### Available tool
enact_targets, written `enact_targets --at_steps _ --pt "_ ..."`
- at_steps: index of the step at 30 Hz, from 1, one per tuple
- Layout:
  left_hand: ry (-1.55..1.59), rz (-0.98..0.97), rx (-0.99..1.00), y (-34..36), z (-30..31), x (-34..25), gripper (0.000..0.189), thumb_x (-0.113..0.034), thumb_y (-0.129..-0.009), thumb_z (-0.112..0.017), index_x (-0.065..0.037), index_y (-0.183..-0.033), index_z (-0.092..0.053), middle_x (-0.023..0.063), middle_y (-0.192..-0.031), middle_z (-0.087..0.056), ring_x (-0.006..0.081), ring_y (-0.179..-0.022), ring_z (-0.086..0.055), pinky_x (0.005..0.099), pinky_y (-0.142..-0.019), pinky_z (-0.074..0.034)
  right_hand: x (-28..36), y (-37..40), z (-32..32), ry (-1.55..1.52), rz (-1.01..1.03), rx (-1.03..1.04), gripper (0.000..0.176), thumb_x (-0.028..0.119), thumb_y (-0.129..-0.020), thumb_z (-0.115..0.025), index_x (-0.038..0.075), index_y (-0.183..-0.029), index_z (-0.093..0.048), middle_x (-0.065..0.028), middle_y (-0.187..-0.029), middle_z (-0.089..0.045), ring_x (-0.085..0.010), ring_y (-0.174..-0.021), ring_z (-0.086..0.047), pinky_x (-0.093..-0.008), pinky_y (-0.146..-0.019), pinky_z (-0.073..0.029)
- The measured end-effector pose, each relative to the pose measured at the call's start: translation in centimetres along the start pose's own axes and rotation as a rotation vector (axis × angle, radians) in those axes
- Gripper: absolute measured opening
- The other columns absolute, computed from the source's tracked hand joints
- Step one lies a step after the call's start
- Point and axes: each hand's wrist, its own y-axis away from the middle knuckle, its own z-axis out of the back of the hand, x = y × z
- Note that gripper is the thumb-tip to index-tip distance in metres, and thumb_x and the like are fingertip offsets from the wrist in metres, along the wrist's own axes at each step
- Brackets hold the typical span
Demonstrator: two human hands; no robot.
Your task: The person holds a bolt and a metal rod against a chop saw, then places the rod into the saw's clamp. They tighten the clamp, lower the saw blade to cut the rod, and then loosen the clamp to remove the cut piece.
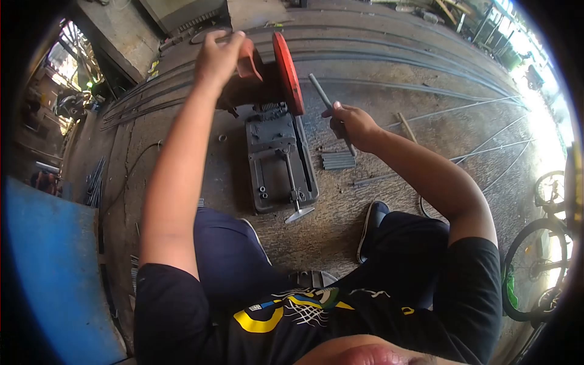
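Note:
On the concrete floor before me stands a cut-off saw, with a red blade guard (pixel 288 73) and a grey metal base (pixel 267 161). My left hand (pixel 220 58) is closed at the saw's red handle (pixel 247 61), its fingers partly hidden behind it. To the right of the saw, my right hand (pixel 356 126) is wrapped round a short grey metal rod (pixel 320 90), which tilts up and to the left, clear of the base. A vise screw with a T-handle (pixel 299 215) lies along the base. Just below my right hand, several short cut rods (pixel 339 160) lie side by side on the floor.
Long metal rods (pixel 371 56) stretch across the floor behind the saw. A thin wooden stick (pixel 407 126) and another rod (pixel 380 178) lie at right. A blue panel (pixel 48 261) stands at left, a bicycle wheel (pixel 517 274) at far right. A cable (pixel 129 164) runs left of the saw.

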Motion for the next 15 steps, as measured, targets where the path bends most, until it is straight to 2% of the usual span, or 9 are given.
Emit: enact_targets --at_steps 1,2,3,5,7,8,11,13,15 --pt "-0.037 0.072 0.026 -1.5 -0.9 2.1 0.050 -0.048 -0.082 -0.062 -0.004 -0.107 -0.061 0.0123 -0.100 -0.068 0.0247 -0.099 -0.063 0.0333 -0.087 -0.046 -1.9 -0.7 0.9 -0.018 -0.017 0.004 0.039 0.031 -0.101 -0.041 -0.004 -0.109 -0.056 -0.0036 -0.067 -0.049 -0.0135 -0.060 -0.047 -0.0279 -0.055 -0.037" --pt "0.101 0.255 0.478 -2.1 0.1 1.3 0.059 -0.051 -0.081 -0.061 -0.002 -0.114 -0.057 0.0119 -0.110 -0.064 0.0255 -0.103 -0.059 0.0352 -0.090 -0.044 -3.5 -1.3 1.7 -0.013 -0.059 -0.033 0.038 0.031 -0.101 -0.041 -0.004 -0.109 -0.056 -0.0038 -0.068 -0.049 -0.0136 -0.059 -0.046 -0.0283 -0.053 -0.037" --pt "0.120 0.440 0.379 -1.7 -0.7 0.8 0.057 -0.049 -0.083 -0.060 -0.002 -0.114 -0.056 0.0108 -0.111 -0.061 0.0248 -0.097 -0.059 0.0380 -0.086 -0.045 -5.0 -2.2 2.4 -0.012 -0.096 -0.070 0.037 0.030 -0.101 -0.041 -0.003 -0.109 -0.056 -0.0041 -0.068 -0.050 -0.0137 -0.057 -0.046 -0.0287 -0.051 -0.037" --pt "0.361 0.718 0.628 -3.4 -1.5 1.8 0.050 -0.043 -0.087 -0.056 -0.003 -0.116 -0.055 0.0105 -0.105 -0.060 0.0239 -0.092 -0.060 0.0387 -0.083 -0.048 -8.2 -3.6 3.7 -0.085 -0.160 -0.041 0.032 0.027 -0.100 -0.043 -0.002 -0.109 -0.056 -0.0050 -0.070 -0.051 -0.0144 -0.057 -0.047 -0.0294 -0.051 -0.040" --pt "0.529 0.639 0.639 -2.8 -1.8 2.0 0.043 -0.038 -0.090 -0.053 -0.003 -0.115 -0.055 0.0092 -0.102 -0.059 0.0234 -0.089 -0.060 0.0385 -0.083 -0.050 -10.8 -4.6 4.4 -0.087 -0.337 -0.147 0.028 0.024 -0.099 -0.045 -0.001 -0.107 -0.057 -0.0058 -0.072 -0.053 -0.0155 -0.059 -0.050 -0.0297 -0.055 -0.045" --pt "0.565 0.624 0.611 -2.2 -1.7 1.9 0.045 -0.037 -0.092 -0.051 -0.001 -0.118 -0.053 0.0113 -0.104 -0.059 0.0241 -0.091 -0.059 0.0387 -0.086 -0.051 -11.7 -4.9 5.1 0.115 -0.327 -0.131 0.028 0.023 -0.099 -0.045 -0.001 -0.104 -0.058 -0.0060 -0.074 -0.054 -0.0166 -0.061 -0.053 -0.0311 -0.058 -0.049" --pt "0.707 0.584 0.597 -0.2 -1.5 2.4 0.049 -0.038 -0.093 -0.051 0.001 -0.122 -0.051 0.0133 -0.107 -0.058 0.0243 -0.095 -0.058 0.0391 -0.087 -0.050 -13.3 -4.9 6.0 0.018 -0.385 -0.092 0.030 0.025 -0.098 -0.045 -0.001 -0.102 -0.059 -0.0060 -0.074 -0.054 -0.0171 -0.062 -0.054 -0.0321 -0.059 -0.050" --pt "0.684 0.615 0.567 2.3 -1.2 2.1 0.050 -0.038 -0.093 -0.050 0.001 -0.124 -0.049 0.0137 -0.108 -0.058 0.0241 -0.096 -0.058 0.0387 -0.086 -0.050 -14.1 -4.6 5.9 -0.061 -0.443 -0.113 0.030 0.026 -0.098 -0.045 -0.001 -0.101 -0.059 -0.0074 -0.075 -0.055 -0.0181 -0.062 -0.054 -0.0327 -0.058 -0.050" --pt "0.694 0.605 0.529 4.0 -0.8 2.7 0.051 -0.038 -0.094 -0.049 0.000 -0.128 -0.047 0.0131 -0.109 -0.058 0.0230 -0.096 -0.058 0.0359 -0.082 -0.050 -15.5 -4.7 5.9 -0.166 -0.457 -0.004 0.029 0.027 -0.098 -0.045 0.001 -0.097 -0.058 -0.0090 -0.076 -0.057 -0.0192 -0.062 -0.056 -0.0325 -0.057 -0.050"
